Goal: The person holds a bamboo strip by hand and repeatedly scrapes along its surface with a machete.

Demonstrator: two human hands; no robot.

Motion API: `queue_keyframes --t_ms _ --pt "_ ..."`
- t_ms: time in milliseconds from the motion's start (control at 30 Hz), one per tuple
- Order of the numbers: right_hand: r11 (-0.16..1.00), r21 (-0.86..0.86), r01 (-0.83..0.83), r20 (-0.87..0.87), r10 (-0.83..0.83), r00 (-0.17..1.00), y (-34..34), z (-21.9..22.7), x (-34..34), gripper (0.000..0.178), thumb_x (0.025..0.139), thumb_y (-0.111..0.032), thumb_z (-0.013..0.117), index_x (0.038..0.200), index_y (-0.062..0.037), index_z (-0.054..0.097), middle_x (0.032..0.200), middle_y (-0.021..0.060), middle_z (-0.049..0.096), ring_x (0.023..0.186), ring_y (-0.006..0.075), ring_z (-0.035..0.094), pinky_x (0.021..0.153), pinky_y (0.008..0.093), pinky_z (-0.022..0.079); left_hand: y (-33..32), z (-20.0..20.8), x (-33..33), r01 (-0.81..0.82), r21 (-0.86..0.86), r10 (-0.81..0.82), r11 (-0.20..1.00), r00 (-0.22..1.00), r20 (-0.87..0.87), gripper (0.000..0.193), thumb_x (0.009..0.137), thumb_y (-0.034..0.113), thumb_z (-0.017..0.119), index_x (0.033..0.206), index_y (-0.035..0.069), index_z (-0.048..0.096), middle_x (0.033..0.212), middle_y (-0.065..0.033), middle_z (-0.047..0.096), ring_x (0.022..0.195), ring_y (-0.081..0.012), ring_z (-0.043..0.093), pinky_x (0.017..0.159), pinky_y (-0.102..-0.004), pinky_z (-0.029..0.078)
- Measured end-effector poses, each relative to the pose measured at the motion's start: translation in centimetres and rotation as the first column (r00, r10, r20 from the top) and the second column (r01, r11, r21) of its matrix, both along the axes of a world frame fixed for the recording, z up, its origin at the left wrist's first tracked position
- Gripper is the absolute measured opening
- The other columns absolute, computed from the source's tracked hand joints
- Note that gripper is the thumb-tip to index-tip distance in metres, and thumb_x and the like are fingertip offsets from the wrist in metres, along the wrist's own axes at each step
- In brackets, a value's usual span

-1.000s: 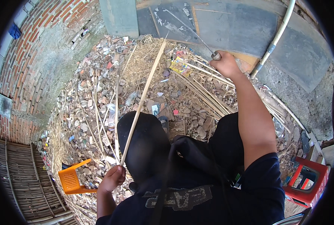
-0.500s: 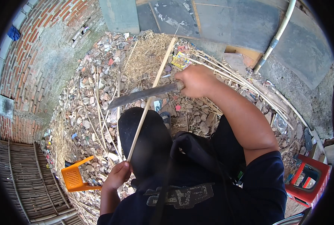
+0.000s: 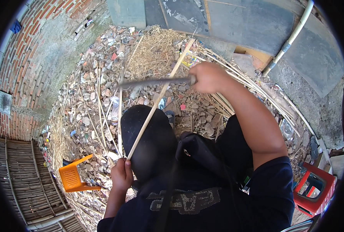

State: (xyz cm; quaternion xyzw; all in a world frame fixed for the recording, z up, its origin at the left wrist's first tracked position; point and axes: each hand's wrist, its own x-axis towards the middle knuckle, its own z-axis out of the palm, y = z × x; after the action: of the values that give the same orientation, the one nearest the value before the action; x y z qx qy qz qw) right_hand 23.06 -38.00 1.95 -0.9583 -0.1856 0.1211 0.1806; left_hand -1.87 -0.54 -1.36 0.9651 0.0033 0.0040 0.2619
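I see rubble ground (image 3: 206, 128) w/ a long pale strip (image 3: 145, 123) slanting over the person's dark L knee (image 3: 158, 139); knife (image 3: 148, 82) crosses strip's upper half, can't tell if touching. R hand (image 3: 208, 78) clamped on knife, L hand (image 3: 121, 174) pinching strip's lower end, hands apart.

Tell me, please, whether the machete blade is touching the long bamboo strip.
Cannot tell: the head view shows the machete blade crossing the long bamboo strip, but this angle hides any contact or gap.
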Motion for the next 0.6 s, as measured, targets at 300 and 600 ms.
queue_keyframes --t_ms 300,600 --pt "0.999 0.028 0.038 0.071 -0.040 0.997 1.0 0.1 -1.5 0.018 0.075 -0.021 0.070 0.090 -0.0107 0.071 0.087 0.0131 0.071 0.088 0.0316 0.070 0.081 0.0471 0.054 -0.2 0.2 0.1 0.022 0.097 -0.028 0.995 0.998 0.057 0.024 0.104 0.019 0.052 0.088 0.003 0.058 0.060 -0.0166 0.057 0.054 -0.0392 0.060 0.050 -0.0466 0.044" --pt "0.986 0.143 0.083 0.003 -0.085 0.996 0.6 -2.2 -0.2 0.024 0.076 -0.023 0.068 0.095 -0.0101 0.072 0.089 0.0145 0.072 0.090 0.0341 0.070 0.080 0.0464 0.055 -0.5 0.0 0.4 0.017 0.120 -0.022 0.993 0.999 0.040 0.023 0.103 0.019 0.053 0.088 0.003 0.058 0.064 -0.0206 0.059 0.057 -0.0436 0.061 0.053 -0.0499 0.046"
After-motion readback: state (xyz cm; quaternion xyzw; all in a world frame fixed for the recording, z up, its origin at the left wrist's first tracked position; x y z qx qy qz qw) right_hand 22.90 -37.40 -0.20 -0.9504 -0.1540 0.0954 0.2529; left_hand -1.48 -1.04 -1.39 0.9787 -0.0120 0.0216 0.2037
